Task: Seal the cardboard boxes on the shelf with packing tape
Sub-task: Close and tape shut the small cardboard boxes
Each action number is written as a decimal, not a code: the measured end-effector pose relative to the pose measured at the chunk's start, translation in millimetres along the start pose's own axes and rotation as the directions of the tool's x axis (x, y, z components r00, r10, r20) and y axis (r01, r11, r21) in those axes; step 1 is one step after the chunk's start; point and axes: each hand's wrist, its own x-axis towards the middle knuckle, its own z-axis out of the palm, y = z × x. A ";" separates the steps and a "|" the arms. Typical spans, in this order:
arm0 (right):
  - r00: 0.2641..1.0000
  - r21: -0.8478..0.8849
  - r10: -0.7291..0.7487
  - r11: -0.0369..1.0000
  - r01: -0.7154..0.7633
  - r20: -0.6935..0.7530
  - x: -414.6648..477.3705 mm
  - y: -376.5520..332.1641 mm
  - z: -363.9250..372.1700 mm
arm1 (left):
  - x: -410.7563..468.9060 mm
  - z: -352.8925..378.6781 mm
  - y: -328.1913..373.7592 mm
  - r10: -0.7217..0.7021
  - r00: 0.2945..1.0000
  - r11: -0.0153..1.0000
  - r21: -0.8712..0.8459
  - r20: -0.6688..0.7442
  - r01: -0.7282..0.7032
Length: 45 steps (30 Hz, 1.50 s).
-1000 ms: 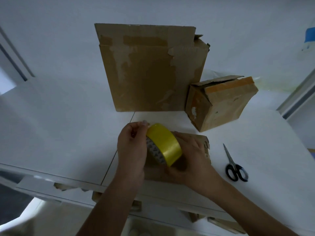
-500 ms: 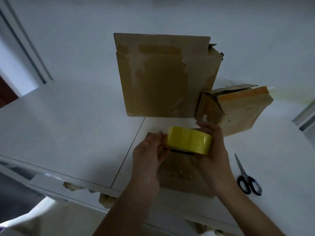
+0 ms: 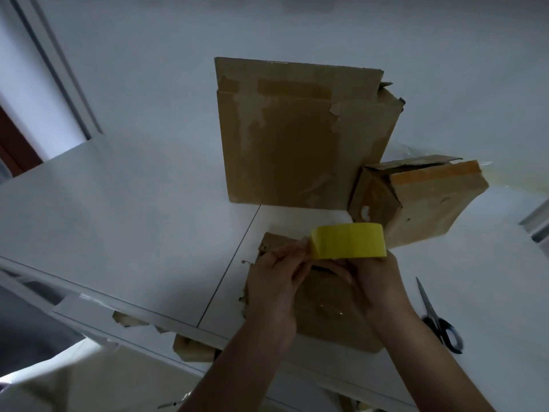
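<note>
Tape roll: the yellow tape roll (image 3: 349, 240) is hovering just above the far edge of the flat box (image 3: 326, 316), its broad band facing the camera.
Right hand: the right hand (image 3: 377, 281) is cupping the roll from below, over the flat box's right half, with its fingers curling under the ring. Whether they are reaching into the core cannot be told.
Left hand: the left hand (image 3: 273, 281) is pinching at the roll's left rim, thumb and forefinger pressed together on what is probably the free end. Whether any tape is lifting off is not showing.
Flat box: it is lying on the white shelf top (image 3: 118, 218) beneath both hands, mostly hidden by them.
Tall box: the tall box (image 3: 297, 144) is standing upright beyond the flat box, showing old tape patches and torn paper.
Small box: the small box (image 3: 424, 203) is sitting tilted beyond and to the right of the flat box, with one flap gaping.
Scissors: the scissors (image 3: 436, 319) are lying right of the flat box, apart from it.
Roll handling: it is likely behaving as a light, stiff ring with a slick backing and a grabby underside. It is best held through the core, with the other hand drawing out the end.
Box handling: the worn cardboard is probably giving softly at its edges, so the flaps need pressing flat. Tape may be gripping poorly where the paper is torn.
</note>
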 end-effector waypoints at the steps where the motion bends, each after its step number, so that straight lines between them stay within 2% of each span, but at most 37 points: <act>1: 0.997 -0.052 -0.069 0.996 0.070 0.027 -3.7 -5.7 -0.1 | 1.0 -0.6 2.5 0.013 1.000 1.000 -0.001 -0.013 -0.013; 2: 0.982 -0.143 -0.181 0.972 0.186 0.049 -7.4 -11.4 -0.1 | 1.8 -1.3 5.5 0.023 0.999 1.000 -0.005 -0.030 -0.023; 3: 0.944 -0.304 -0.321 0.894 0.329 0.075 -10.4 -17.7 -0.5 | 2.5 -2.7 9.4 0.032 0.998 0.999 -0.007 -0.049 -0.032; 4: 0.882 -0.485 -0.459 0.751 0.448 0.104 -11.0 -22.2 -3.2 | 3.0 -5.2 14.3 0.042 0.997 0.999 0.000 -0.072 -0.042; 5: 0.812 -0.636 -0.571 0.584 0.505 0.121 -8.3 -24.5 -8.3 | 3.0 -8.1 21.0 0.059 0.993 0.998 0.013 -0.100 -0.058; 6: 0.752 -0.729 -0.651 0.465 0.503 0.103 -3.3 -26.9 -14.2 | 3.6 -12.6 29.0 0.096 0.986 0.995 0.034 -0.138 -0.092; 7: 0.705 -0.784 -0.706 0.398 0.476 0.070 2.0 -29.3 -21.2 | 4.4 -17.8 38.7 0.156 0.972 0.987 0.060 -0.175 -0.147; 8: 0.676 -0.803 -0.736 0.390 0.451 0.022 6.0 -31.9 -26.7 | 6.3 -22.6 49.1 0.226 0.955 0.973 0.086 -0.191 -0.213; 10: 0.662 -0.795 -0.746 0.444 0.414 -0.073 11.9 -35.2 -31.8 | 9.8 -26.3 65.0 0.290 0.945 0.955 0.115 -0.151 -0.274; 11: 0.683 -0.770 -0.719 0.508 0.386 -0.132 11.8 -35.3 -30.5 | 11.4 -25.5 67.1 0.268 0.955 0.961 0.107 -0.124 -0.256; 13: 0.768 -0.638 -0.586 0.700 0.320 -0.258 10.6 -33.3 -23.7 | 15.5 -22.9 62.6 0.210 0.971 0.976 0.085 -0.113 -0.201; 15: 0.894 -0.274 -0.345 0.924 0.269 -0.286 4.9 -32.7 -16.5 | 18.5 -21.8 54.4 0.159 0.981 0.987 0.047 -0.107 -0.155; 16: 0.944 -0.034 -0.232 0.973 0.230 -0.235 1.5 -32.8 -13.7 | 19.5 -22.3 50.6 0.133 0.987 0.991 0.026 -0.095 -0.131; 18: 0.993 0.384 -0.069 0.918 0.101 -0.098 -4.2 -35.1 -10.6 | 20.7 -23.5 43.3 0.093 0.994 0.995 -0.018 -0.050 -0.094; 20: 1.000 0.556 0.030 0.831 -0.024 -0.002 -7.2 -34.6 -9.4 | 21.4 -23.7 37.1 0.078 0.997 0.996 -0.049 -0.005 -0.078; 21: 0.998 0.544 0.058 0.838 -0.052 0.007 -9.5 -33.2 -9.0 | 22.2 -24.1 34.8 0.080 0.997 0.996 -0.049 0.002 -0.080; 23: 0.994 0.408 0.066 0.913 -0.025 -0.089 -11.6 -26.6 -12.7 | 24.7 -26.7 33.4 0.093 0.996 0.995 -0.038 -0.014 -0.093; 25: 0.964 0.147 -0.009 0.988 0.050 -0.266 -10.6 -20.8 -23.8 | 27.9 -30.7 39.1 0.112 0.991 0.994 0.006 -0.073 -0.112; 26: 0.926 -0.037 -0.125 0.992 0.119 -0.355 -10.4 -19.5 -30.9 | 30.3 -33.4 44.4 0.134 0.985 0.991 0.039 -0.112 -0.131; 27: 0.860 -0.266 -0.302 0.942 0.205 -0.410 -9.4 -19.4 -38.1 | 32.6 -36.5 50.6 0.169 0.975 0.984 0.072 -0.146 -0.160; 28: 0.775 -0.463 -0.472 0.846 0.264 -0.420 -8.3 -20.8 -44.1 | 34.4 -39.7 56.6 0.215 0.962 0.975 0.099 -0.168 -0.201; 30: 0.644 -0.644 -0.647 0.704 0.299 -0.408 -9.1 -24.0 -51.1 | 35.6 -43.2 64.9 0.319 0.934 0.943 0.153 -0.163 -0.295; 31: 0.632 -0.625 -0.647 0.716 0.310 -0.427 -10.1 -24.4 -51.7 | 35.1 -43.3 65.6 0.353 0.925 0.927 0.185 -0.139 -0.326; 32: 0.673 -0.495 -0.563 0.807 0.322 -0.480 -12.2 -26.2 -49.3 | 34.8 -42.4 63.0 0.369 0.922 0.914 0.222 -0.115 -0.339; 33: 0.753 -0.278 -0.410 0.911 0.305 -0.516 -15.0 -28.0 -44.3 | 35.2 -42.2 57.7 0.379 0.920 0.902 0.259 -0.098 -0.344; 34: 0.833 -0.048 -0.235 0.968 0.244 -0.500 -16.0 -27.9 -39.6 | 34.5 -41.3 51.8 0.398 0.913 0.887 0.291 -0.087 -0.359; 36: 0.910 0.278 -0.002 0.952 0.129 -0.415 -16.5 -22.5 -34.6 | 35.3 -42.9 37.8 0.506 0.861 0.797 0.408 -0.050 -0.445; 38: 0.924 0.360 0.058 0.929 0.089 -0.377 -18.9 -9.4 -33.7 | 35.6 -48.0 23.8 0.651 0.753 0.563 0.606 0.094 -0.562; 40: 0.920 0.429 0.077 0.897 0.104 -0.385 -23.0 2.9 -32.0 | 38.0 -53.8 9.1 0.692 0.671 0.323 0.717 0.267 -0.618; 41: 0.918 0.447 0.066 0.886 0.128 -0.392 -25.1 5.8 -30.5 | 41.0 -56.9 0.9 0.683 0.651 0.241 0.740 0.331 -0.629; 43: 0.902 0.437 0.059 0.887 0.150 -0.428 -27.7 8.9 -25.7 | 48.2 -60.6 -13.4 0.671 0.632 0.156 0.759 0.388 -0.632; 45: 0.876 0.407 0.053 0.898 0.168 -0.479 -29.5 7.5 -19.1 | 56.1 -64.1 -22.6 0.701 0.618 0.147 0.776 0.356 -0.613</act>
